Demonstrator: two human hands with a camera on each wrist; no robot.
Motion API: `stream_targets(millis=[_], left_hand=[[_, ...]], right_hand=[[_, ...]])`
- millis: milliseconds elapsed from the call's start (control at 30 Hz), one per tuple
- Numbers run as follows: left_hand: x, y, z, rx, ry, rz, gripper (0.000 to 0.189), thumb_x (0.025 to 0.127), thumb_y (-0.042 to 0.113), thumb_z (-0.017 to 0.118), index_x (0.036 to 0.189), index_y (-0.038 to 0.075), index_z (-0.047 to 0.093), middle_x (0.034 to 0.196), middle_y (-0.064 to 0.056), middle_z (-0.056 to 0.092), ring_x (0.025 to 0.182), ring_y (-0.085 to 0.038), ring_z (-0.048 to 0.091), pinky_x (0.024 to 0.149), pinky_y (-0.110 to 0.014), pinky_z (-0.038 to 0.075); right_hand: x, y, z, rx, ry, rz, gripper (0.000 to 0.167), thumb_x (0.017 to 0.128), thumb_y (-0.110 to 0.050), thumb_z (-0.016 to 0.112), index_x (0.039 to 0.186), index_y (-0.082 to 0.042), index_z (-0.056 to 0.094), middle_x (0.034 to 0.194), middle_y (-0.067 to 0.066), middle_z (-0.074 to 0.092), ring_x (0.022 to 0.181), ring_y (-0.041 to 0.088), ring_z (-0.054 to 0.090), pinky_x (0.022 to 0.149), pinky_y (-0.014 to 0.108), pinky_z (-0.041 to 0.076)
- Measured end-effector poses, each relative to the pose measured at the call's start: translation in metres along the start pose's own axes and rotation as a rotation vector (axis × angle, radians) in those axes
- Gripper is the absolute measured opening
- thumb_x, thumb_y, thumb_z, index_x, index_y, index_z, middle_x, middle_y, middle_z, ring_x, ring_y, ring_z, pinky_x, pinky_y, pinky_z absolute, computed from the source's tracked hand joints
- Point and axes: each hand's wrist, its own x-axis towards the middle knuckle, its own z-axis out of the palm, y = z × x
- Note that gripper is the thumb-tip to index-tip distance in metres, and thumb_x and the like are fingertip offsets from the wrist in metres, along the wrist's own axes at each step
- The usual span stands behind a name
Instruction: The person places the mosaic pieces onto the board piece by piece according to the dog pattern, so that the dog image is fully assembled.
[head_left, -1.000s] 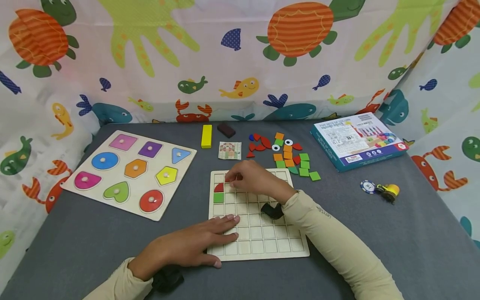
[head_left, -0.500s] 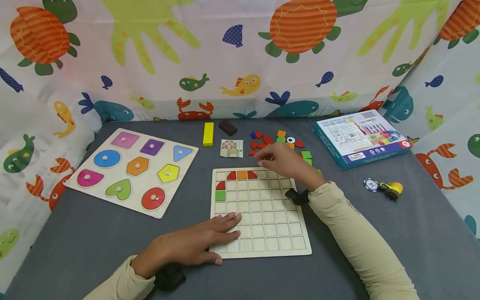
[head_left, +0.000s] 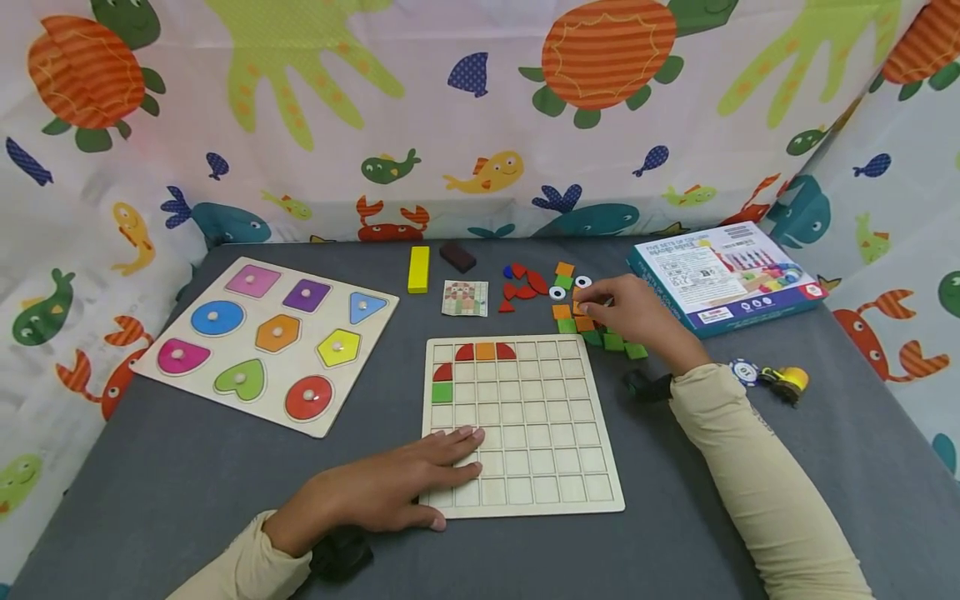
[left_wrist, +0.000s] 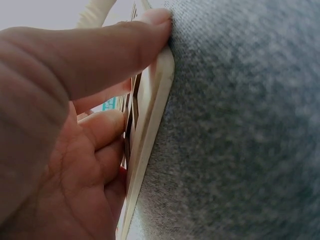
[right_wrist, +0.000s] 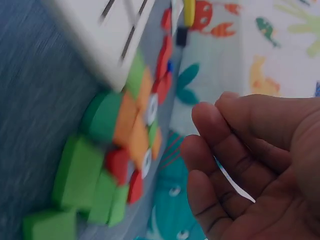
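Observation:
A pale wooden grid board (head_left: 540,417) lies in the middle of the table. Along its top row sit an orange square (head_left: 486,352) with a red quarter piece on either side; down the left column are another red piece (head_left: 443,372) and a green square (head_left: 442,392). My left hand (head_left: 382,487) rests on the board's near left corner, fingers spread, its thumb (left_wrist: 125,47) by the edge. Over the loose coloured tiles (right_wrist: 132,130) right of the board hovers my right hand (head_left: 637,312). Its fingers are loosely bent, with nothing between them in the right wrist view.
On the left lies a knobbed shape puzzle (head_left: 333,396). Behind the board are a yellow block (head_left: 418,270), a dark brown block (head_left: 457,257) and a small pattern card (head_left: 465,298). A game box (head_left: 723,275) and a keychain (head_left: 783,382) occupy the right.
My right hand has left the board's top row and moved right to the loose tiles. The red and orange pieces it was covering now show. My left hand stays put.

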Motion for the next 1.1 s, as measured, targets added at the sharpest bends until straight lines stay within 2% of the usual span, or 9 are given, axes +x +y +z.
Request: stream_targets(millis=[100, 233, 467, 633, 833, 967, 1100], left_hand=[[0.0, 0.001, 0.0, 0.002, -0.003, -0.001, 0.068, 0.092, 0.028, 0.068, 0.151, 0.012, 0.037, 0.162, -0.005, 0.012, 0.148, -0.021, 0.006, 0.115, -0.041, 0.017], [0.0, 0.001, 0.0, -0.02, -0.008, -0.021, 0.068, 0.092, 0.028, 0.068, 0.151, 0.013, 0.037, 0.162, -0.003, 0.012, 0.147, -0.02, 0.005, 0.115, -0.041, 0.018], [0.001, 0.0, 0.0, -0.032, -0.016, -0.027, 0.069, 0.091, 0.028, 0.069, 0.151, 0.014, 0.036, 0.162, -0.001, 0.012, 0.147, -0.018, 0.005, 0.115, -0.041, 0.018], [0.001, -0.002, 0.0, -0.021, -0.006, -0.01, 0.07, 0.091, 0.029, 0.069, 0.151, 0.014, 0.037, 0.162, -0.003, 0.012, 0.147, -0.02, 0.005, 0.115, -0.041, 0.018], [0.002, -0.003, 0.0, -0.008, 0.001, 0.014, 0.07, 0.091, 0.029, 0.069, 0.151, 0.013, 0.037, 0.162, -0.004, 0.012, 0.148, -0.021, 0.006, 0.115, -0.041, 0.018], [0.002, -0.002, 0.0, -0.02, -0.005, 0.001, 0.07, 0.091, 0.028, 0.069, 0.151, 0.013, 0.036, 0.162, -0.003, 0.011, 0.148, -0.02, 0.005, 0.115, -0.041, 0.016], [0.0, -0.001, 0.0, -0.023, -0.006, -0.007, 0.069, 0.091, 0.029, 0.068, 0.151, 0.013, 0.037, 0.162, -0.003, 0.012, 0.148, -0.02, 0.005, 0.115, -0.041, 0.017]], right_hand=[[0.0, 0.01, -0.002, 0.0, 0.001, 0.035, 0.024, 0.098, -0.006, 0.055, 0.117, 0.002, 0.068, 0.117, 0.019, 0.066, 0.101, 0.031, 0.058, 0.083, 0.046, 0.048], [0.001, 0.019, 0.002, -0.009, 0.0, 0.038, 0.025, 0.097, 0.001, 0.051, 0.115, 0.005, 0.069, 0.119, 0.022, 0.064, 0.1, 0.032, 0.056, 0.077, 0.043, 0.046], [0.003, 0.029, 0.005, -0.1, -0.065, 0.059, 0.029, 0.094, 0.003, 0.053, 0.119, 0.002, 0.068, 0.118, 0.023, 0.061, 0.101, 0.033, 0.052, 0.087, 0.049, 0.045], [0.006, 0.032, 0.006, -0.138, -0.081, 0.036, 0.031, 0.092, 0.005, 0.054, 0.12, 0.003, 0.067, 0.114, 0.023, 0.06, 0.098, 0.033, 0.053, 0.087, 0.051, 0.044], [0.003, 0.032, 0.005, -0.135, -0.082, 0.034, 0.023, 0.094, 0.0, 0.06, 0.115, 0.002, 0.069, 0.105, 0.019, 0.062, 0.095, 0.031, 0.054, 0.085, 0.05, 0.045], [0.001, 0.032, 0.003, -0.117, -0.087, 0.024, 0.015, 0.093, -0.001, 0.062, 0.106, -0.001, 0.07, 0.1, 0.015, 0.062, 0.09, 0.029, 0.054, 0.083, 0.047, 0.045], [-0.001, 0.029, -0.001, -0.096, -0.089, 0.008, 0.013, 0.094, -0.001, 0.061, 0.105, 0.0, 0.068, 0.101, 0.014, 0.065, 0.09, 0.028, 0.057, 0.084, 0.047, 0.046]])
